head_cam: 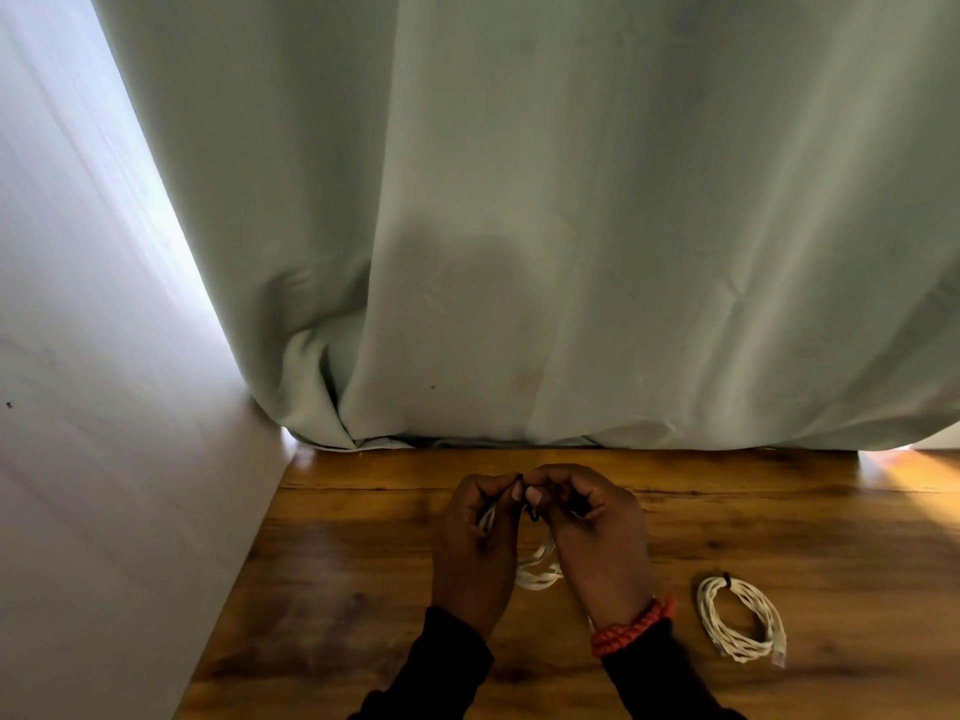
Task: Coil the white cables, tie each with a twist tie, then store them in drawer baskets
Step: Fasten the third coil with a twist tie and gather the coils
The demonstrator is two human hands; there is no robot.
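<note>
A coiled white cable (537, 569) hangs between my two hands above the wooden table (779, 527); most of the coil is hidden behind them. My left hand (475, 553) grips the coil's upper part, fingers curled. My right hand (589, 537) pinches a dark twist tie (531, 511) at the top of the coil, thumb tips of both hands nearly touching. A second white cable (740, 623) lies coiled on the table to the right, bound by a dark tie at its top.
A pale green curtain (571, 226) hangs down to the table's far edge. A white wall (104, 407) borders the table on the left. An orange beaded bracelet (631, 626) circles my right wrist. No drawer or basket is in view.
</note>
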